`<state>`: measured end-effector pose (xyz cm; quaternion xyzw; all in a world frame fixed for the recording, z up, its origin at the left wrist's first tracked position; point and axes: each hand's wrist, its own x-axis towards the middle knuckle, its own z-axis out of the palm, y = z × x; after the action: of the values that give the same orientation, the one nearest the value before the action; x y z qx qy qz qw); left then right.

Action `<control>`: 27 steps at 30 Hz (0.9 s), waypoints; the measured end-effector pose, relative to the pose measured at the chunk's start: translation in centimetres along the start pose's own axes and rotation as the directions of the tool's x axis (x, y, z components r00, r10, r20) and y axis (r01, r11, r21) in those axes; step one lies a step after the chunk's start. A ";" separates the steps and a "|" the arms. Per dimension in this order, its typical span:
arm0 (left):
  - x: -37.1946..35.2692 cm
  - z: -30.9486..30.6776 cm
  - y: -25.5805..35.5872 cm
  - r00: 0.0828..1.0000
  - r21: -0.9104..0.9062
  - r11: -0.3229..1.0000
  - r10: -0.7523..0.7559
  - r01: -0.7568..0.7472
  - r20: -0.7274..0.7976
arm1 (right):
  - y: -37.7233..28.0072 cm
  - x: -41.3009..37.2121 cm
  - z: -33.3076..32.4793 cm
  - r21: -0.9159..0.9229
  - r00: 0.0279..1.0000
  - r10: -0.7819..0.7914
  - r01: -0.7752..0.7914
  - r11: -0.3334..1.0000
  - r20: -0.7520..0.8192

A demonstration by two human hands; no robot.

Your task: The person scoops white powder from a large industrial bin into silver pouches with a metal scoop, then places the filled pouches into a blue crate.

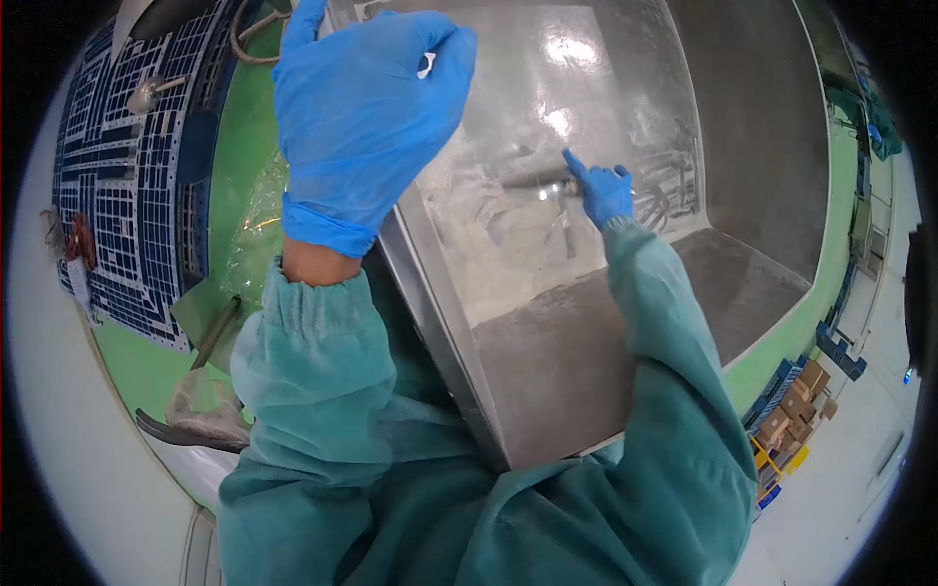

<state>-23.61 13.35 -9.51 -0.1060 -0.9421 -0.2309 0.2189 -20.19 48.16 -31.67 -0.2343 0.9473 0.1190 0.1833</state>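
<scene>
My right hand [608, 192], in a blue glove, reaches into a large metal trough [420, 293]. It is closed around a shiny metal tool that looks like a scoop [549, 189], with one finger stretched out. The tool lies at the trough's whitish, powder-smeared inner surface [528, 259]. Nearer to the camera, my left hand [366, 127], also gloved in blue, is raised over the trough's left edge. Its thumb and a finger curl together around a small gap, and another finger points up. What it holds, if anything, is hidden.
Blue slatted pallets [112, 195] stand left on the green floor [244, 176], with clear plastic film [259, 230] beside them. A grey thing with a dark curved edge [200, 425] is at lower left. Cardboard boxes [793, 410] are stacked at the right.
</scene>
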 end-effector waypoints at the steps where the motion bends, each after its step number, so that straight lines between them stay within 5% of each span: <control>1: -0.1 0.1 -0.1 1.000 -0.001 1.000 0.012 -0.012 -0.023 | -0.6 1.1 -0.2 0.049 0.994 0.098 -0.096 0.994 -0.045; 5: 0.5 -0.6 0.5 0.999 0.013 1.000 -0.006 0.005 0.035 | -2.1 2.2 3.1 0.089 0.994 0.107 -0.106 0.990 -0.002; 8: 1.2 -1.3 1.6 0.944 -0.198 0.927 -0.292 0.319 0.154 | -1.9 -1.2 3.8 -0.063 0.919 -0.284 0.312 0.948 0.272; 11: 0.8 0.4 0.5 0.966 -0.296 0.920 -0.255 0.257 0.045 | -2.0 -5.2 7.5 0.098 0.878 -0.377 0.365 0.926 0.295; 15: 0.5 0.9 0.2 0.982 -0.295 0.939 -0.188 0.175 -0.015 | -4.1 -6.8 7.7 0.255 0.813 -0.369 0.279 0.926 0.451; 21: 0.6 -0.8 1.2 0.989 -0.256 0.957 -0.148 0.136 -0.029 | -3.3 -4.2 5.1 0.191 0.837 -0.485 0.448 0.873 0.254; 23: 0.7 -1.2 1.6 0.996 -0.160 0.985 -0.078 0.070 -0.048 | -1.6 -3.1 3.6 0.174 0.865 -0.341 0.296 0.939 0.367; 27: 0.8 -1.0 1.2 0.986 -0.309 0.937 -0.165 0.162 0.018 | -0.3 -3.3 3.8 0.047 0.860 -0.285 0.294 0.955 0.424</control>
<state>-23.60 13.99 -7.83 -0.0594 -0.8989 -0.3934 0.1835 -16.23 50.42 -33.81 -0.3440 0.8370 0.1477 0.3992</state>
